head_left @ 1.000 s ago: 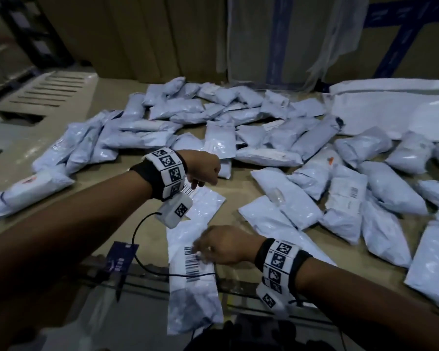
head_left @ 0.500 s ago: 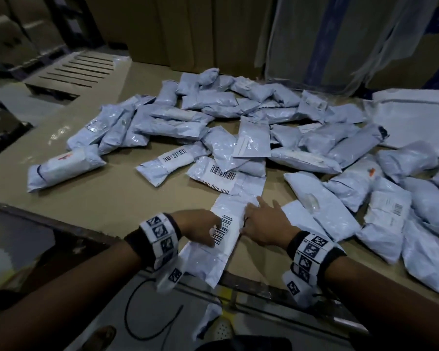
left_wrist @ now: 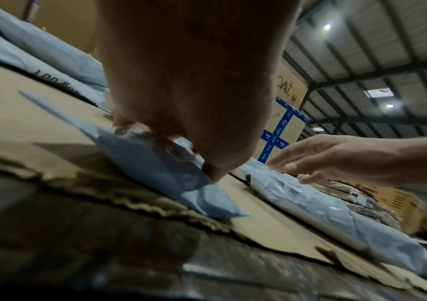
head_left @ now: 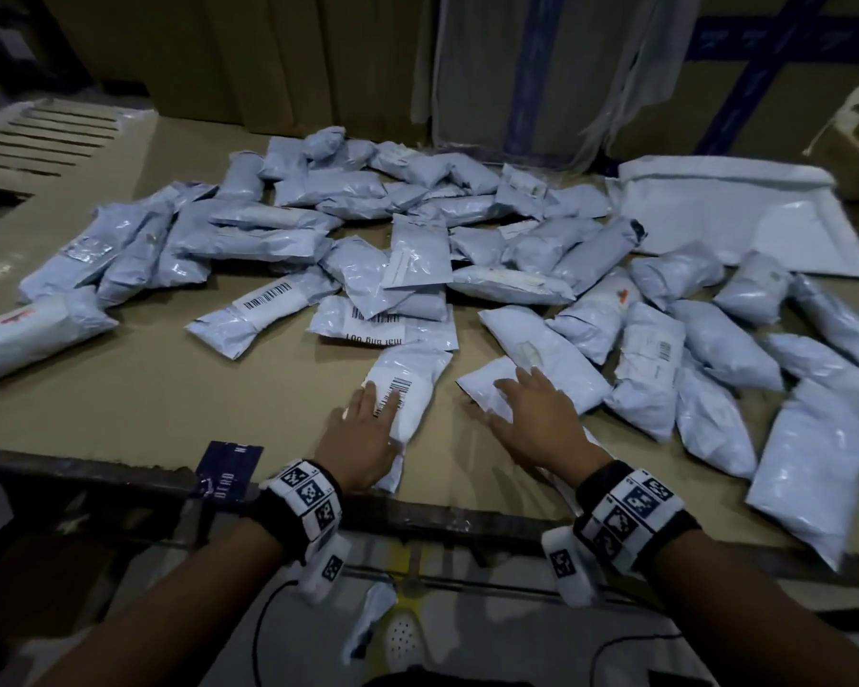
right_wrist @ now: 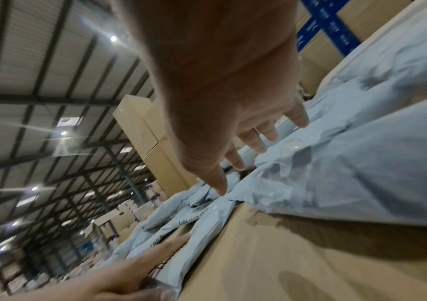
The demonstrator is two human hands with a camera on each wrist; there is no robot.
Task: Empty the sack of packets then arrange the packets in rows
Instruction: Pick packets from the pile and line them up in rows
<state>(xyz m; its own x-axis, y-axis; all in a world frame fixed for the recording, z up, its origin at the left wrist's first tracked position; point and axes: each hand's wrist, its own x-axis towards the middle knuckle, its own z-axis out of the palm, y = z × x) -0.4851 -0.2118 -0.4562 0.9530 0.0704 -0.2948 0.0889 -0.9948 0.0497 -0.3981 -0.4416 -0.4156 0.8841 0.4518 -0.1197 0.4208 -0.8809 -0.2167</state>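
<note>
Packets [head_left: 417, 250]: many pale blue-grey mailers, spread loose over the cardboard-covered table [head_left: 145, 389]. Barcoded packet [head_left: 407, 399]: near front edge, under left hand [head_left: 368, 438], fingers flat and straight upon it. Adjacent packet [head_left: 487, 384]: just right, right hand [head_left: 536, 419] over it, fingers spread wide. Flat sack [head_left: 735, 210]: far right.

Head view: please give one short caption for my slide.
Left hand presses a barcode-labelled packet; right hand reaches onto another packet.
</note>
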